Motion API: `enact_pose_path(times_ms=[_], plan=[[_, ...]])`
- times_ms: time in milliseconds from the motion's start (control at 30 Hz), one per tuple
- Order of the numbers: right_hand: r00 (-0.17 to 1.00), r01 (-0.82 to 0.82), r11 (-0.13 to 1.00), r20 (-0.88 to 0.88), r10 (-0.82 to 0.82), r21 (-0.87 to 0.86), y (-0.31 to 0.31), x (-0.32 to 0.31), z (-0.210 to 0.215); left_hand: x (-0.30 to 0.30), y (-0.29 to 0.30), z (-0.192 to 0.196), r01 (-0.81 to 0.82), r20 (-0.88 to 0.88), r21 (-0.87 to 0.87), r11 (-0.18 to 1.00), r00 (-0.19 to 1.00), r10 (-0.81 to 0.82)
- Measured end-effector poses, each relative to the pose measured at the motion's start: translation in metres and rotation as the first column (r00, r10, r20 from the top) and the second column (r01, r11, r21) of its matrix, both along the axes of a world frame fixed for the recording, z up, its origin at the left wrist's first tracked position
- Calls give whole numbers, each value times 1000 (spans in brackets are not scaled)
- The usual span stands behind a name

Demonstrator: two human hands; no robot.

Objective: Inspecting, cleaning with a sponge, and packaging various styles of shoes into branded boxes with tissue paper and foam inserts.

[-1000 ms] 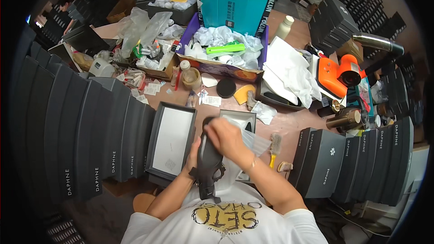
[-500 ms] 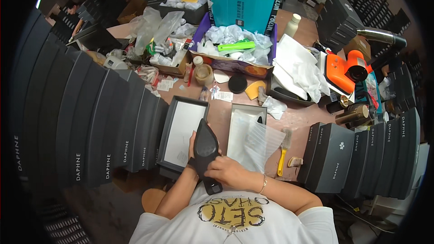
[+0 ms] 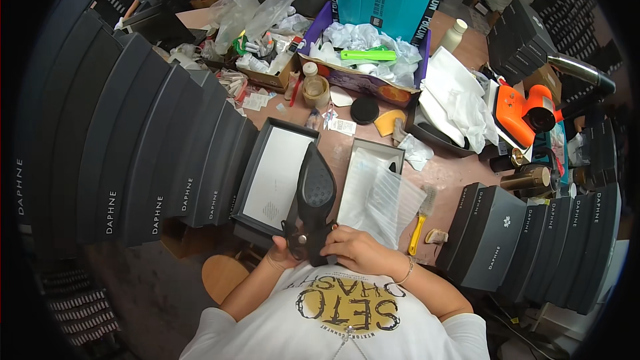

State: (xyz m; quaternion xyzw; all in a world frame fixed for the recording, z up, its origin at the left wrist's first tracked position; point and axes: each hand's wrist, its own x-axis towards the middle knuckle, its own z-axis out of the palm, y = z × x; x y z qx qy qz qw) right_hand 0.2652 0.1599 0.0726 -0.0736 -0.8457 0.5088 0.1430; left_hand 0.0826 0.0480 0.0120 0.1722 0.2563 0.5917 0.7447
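A black pointed shoe (image 3: 316, 183) is held near my shirt, its toe pointing away and its patterned sole facing up. At its heel end, by a dark strap with a round metallic piece (image 3: 302, 239), my left hand (image 3: 283, 253) grips the shoe. My right hand (image 3: 353, 248) curls around the other side of the heel end; some of its fingertips are hidden. Just beyond the shoe, to the left, sits an open dark shoebox part with a white inside (image 3: 275, 177). To the right is another open box (image 3: 353, 190), holding translucent wrapping (image 3: 387, 207).
A yellow-handled brush (image 3: 418, 230) lies right of the boxes. Stacked dark shoeboxes wall in the left (image 3: 143, 160) and right (image 3: 490, 233). Farther back are a purple box of crumpled paper (image 3: 373, 87), a jar (image 3: 315, 90), a black round lid (image 3: 364, 111) and an orange device (image 3: 513, 113).
The shoe has turned and shifted slightly, with its strap now showing. My left hand has moved from beside the sole down to the heel end. The view has tilted a little.
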Motion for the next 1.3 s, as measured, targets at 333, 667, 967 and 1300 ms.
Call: enact_pose_path(times_ms=[333,667,967,1300], plan=[[925,376,923,79,-371,-77,32,1,22,28,76,25,-172,133,-325,930,965,225],[640,765,642,-168,-750,51,-12,34,32,27,96,40,-441,-116,-192,877,897,426],[748,663,655,-283,-600,364,-14,24,-5,10,96,49,-332,56,-243,911,933,355],[442,875,406,-95,-892,263,4,100,-67,-75,76,12,-325,-857,268,907,349,378]])
